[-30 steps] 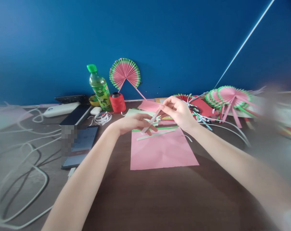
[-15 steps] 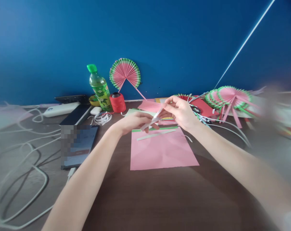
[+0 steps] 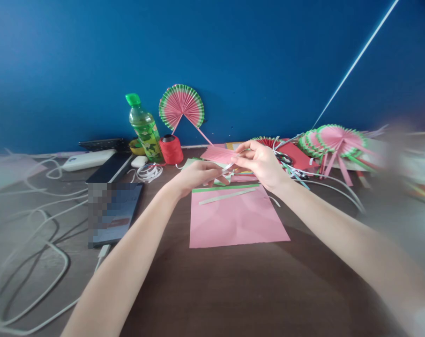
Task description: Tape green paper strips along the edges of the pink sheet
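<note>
A home craft desk, brown table against a blue wall, paper fans behind the pink sheet, thread spool, drink bottle, cables left of it

In the middle of the picture, the left hand and right hand pinch a thin white strip above a pink paper on the brown table.

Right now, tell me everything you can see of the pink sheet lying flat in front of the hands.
The pink sheet is thin paper, roughly rectangular, faintly creased, lying flat on the dark brown table. A green band edges its far side and a loose white strip lies slanted across it. Both hands hover beyond its far edge, not touching it.
</note>
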